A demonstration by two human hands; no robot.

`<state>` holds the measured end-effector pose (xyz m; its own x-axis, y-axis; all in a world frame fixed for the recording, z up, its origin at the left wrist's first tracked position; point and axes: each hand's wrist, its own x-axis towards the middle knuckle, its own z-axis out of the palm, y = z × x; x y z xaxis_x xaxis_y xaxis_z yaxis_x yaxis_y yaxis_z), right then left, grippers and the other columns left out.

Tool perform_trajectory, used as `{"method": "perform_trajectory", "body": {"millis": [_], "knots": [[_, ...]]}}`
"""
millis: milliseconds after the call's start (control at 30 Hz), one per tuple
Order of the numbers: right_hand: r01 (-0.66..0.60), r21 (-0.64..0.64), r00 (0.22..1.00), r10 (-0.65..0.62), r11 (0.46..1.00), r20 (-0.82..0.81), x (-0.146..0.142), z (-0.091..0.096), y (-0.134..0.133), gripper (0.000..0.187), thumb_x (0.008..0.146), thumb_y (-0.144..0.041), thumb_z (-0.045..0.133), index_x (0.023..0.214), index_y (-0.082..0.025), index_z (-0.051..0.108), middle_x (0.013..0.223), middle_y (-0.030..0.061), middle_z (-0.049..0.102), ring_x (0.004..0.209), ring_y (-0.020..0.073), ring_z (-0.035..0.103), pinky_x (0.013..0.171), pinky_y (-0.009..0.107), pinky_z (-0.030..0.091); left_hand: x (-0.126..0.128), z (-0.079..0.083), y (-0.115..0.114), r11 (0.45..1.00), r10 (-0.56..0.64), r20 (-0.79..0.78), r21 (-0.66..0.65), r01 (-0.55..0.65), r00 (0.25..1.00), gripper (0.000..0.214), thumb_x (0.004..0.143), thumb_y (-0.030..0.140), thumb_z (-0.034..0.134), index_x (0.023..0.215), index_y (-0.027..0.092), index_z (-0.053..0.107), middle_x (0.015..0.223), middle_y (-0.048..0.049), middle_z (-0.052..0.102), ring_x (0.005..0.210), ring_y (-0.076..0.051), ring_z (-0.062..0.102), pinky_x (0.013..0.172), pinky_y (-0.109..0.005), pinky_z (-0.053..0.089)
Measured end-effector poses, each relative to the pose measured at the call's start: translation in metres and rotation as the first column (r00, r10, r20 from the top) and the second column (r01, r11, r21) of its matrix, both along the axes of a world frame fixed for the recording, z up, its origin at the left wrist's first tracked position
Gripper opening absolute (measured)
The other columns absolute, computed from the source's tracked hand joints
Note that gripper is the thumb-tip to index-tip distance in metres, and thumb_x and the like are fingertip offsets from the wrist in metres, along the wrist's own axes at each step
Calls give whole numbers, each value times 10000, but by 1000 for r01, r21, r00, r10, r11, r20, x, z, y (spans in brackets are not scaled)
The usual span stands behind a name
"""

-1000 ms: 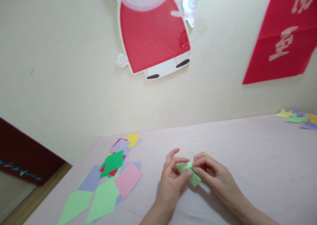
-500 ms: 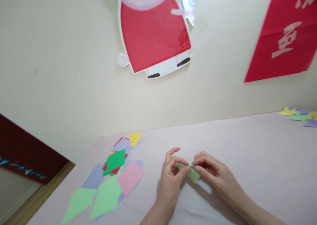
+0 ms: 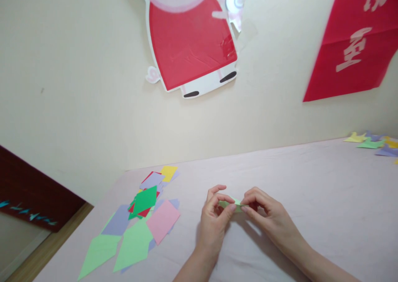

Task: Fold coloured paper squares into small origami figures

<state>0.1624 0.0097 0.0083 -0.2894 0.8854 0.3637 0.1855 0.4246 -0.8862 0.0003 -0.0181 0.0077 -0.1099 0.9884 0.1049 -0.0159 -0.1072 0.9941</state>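
A small folded piece of light green paper (image 3: 234, 205) is pinched between both hands just above the pale pink table (image 3: 311, 191). My left hand (image 3: 214, 224) grips its left end with thumb and fingers closed. My right hand (image 3: 267, 218) pinches its right end with curled fingers. Most of the folded paper is hidden behind the fingertips; only a thin edge shows.
Several loose coloured paper sheets lie to the left: light green (image 3: 132, 245), pink (image 3: 163, 221), dark green (image 3: 144, 200), lilac (image 3: 118, 225), yellow (image 3: 168, 172). Folded paper shapes (image 3: 371, 143) sit at the far right. The table's left edge drops to a wooden floor (image 3: 46, 249). The wall is right behind.
The green paper has been folded flatter and narrower between my fingers, and less of it shows now. Both hands stayed in place, fingers closing tighter.
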Motion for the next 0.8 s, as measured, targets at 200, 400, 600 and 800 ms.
{"method": "perform_trajectory", "body": {"millis": [200,400,600,800], "knots": [[-7,-18,1000,6,1000,-21,1,0,-1,147,869,-279,602,746,-203,631,734,-1,560,666,152,532,619,261,418,-2,1,-4,983,126,-322,170,-74,938,23,831,250,682,832,259,703,1213,-40,530,1159,-224,492,1001,-330,351],[0,-44,1000,-2,999,-31,2,-1,-1,128,856,-282,616,755,-204,625,725,-7,554,659,148,528,614,255,422,-3,0,-5,979,133,-374,192,-63,918,69,854,217,645,842,275,680,1197,-20,532,1201,-203,464,1034,-348,333],[3,-32,1000,-4,999,-30,1,-1,0,129,858,-302,625,772,-207,638,760,2,560,677,150,537,629,258,433,-4,1,-5,977,122,-366,207,-47,923,69,864,211,632,847,266,671,1103,-15,572,1112,-193,507,985,-331,359],[-13,7,1000,13,1000,-2,0,1,0,114,863,-270,608,800,-215,685,855,25,581,714,147,571,637,247,451,-3,1,-6,975,71,-341,224,8,937,43,869,219,640,862,245,673,993,-15,598,1006,-186,541,902,-303,398]]}}
